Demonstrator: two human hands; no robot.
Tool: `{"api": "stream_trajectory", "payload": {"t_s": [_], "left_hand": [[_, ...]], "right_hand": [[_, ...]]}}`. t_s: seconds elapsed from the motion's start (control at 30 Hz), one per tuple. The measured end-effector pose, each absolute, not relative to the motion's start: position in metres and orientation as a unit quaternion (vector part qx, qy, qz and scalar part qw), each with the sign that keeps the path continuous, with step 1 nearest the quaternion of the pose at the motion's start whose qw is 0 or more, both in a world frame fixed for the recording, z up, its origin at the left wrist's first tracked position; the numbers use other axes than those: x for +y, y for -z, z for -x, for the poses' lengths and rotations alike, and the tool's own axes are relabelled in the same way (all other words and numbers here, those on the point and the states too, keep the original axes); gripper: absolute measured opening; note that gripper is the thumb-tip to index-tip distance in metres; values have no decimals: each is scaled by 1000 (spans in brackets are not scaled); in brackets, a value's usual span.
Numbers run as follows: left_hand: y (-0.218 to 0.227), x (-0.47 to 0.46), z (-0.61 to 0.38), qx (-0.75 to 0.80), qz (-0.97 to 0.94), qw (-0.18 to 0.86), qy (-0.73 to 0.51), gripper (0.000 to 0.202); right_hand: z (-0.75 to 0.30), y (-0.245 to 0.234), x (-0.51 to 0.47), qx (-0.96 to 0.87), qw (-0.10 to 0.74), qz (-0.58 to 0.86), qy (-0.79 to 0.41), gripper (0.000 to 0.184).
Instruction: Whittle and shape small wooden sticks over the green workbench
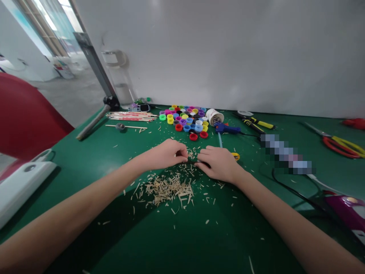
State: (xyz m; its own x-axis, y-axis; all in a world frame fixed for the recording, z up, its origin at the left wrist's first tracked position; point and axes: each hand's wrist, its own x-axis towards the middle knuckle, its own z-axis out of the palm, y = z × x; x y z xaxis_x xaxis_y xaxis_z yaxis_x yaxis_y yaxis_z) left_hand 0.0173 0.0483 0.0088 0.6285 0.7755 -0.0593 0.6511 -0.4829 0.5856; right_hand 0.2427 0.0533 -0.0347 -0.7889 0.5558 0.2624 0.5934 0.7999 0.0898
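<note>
My left hand (171, 154) is closed in a pinch above the green table; whatever its fingertips hold is too small to make out. Just across from it, my right hand (218, 163) is curled with the palm down, closed around something mostly hidden. A small greyish bit shows by its thumb. Behind its knuckles a yellow loop-shaped piece (236, 156) sticks out; whether the hand holds it I cannot tell. A heap of short pale wood slivers (168, 189) lies on the near side of both hands, with more slivers scattered around and between them.
Colourful bottle caps (186, 121) cover the table's back middle, beside a tipped white tub (213, 117). A blue glue gun (228, 128), pliers (253, 123) and scissors (336, 142) lie rightward. Bundled sticks (131, 116) and a hammer (95, 118) are at left, a white power strip (24, 188) nearer.
</note>
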Motion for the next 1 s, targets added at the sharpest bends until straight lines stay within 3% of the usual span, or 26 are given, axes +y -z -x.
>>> {"api": "stream_trajectory", "payload": {"t_s": [0.37, 0.6, 1.0], "left_hand": [[-6, 50, -16, 400, -862, 292, -103, 17], [0, 56, -14, 451, -834, 296, -118, 21], [-1, 55, -13, 419, -844, 316, -114, 19]], "right_hand": [[-244, 38, 54, -937, 129, 309, 96, 27], [-247, 44, 52, -918, 191, 325, 127, 28], [-246, 41, 54, -929, 152, 326, 86, 25]]}}
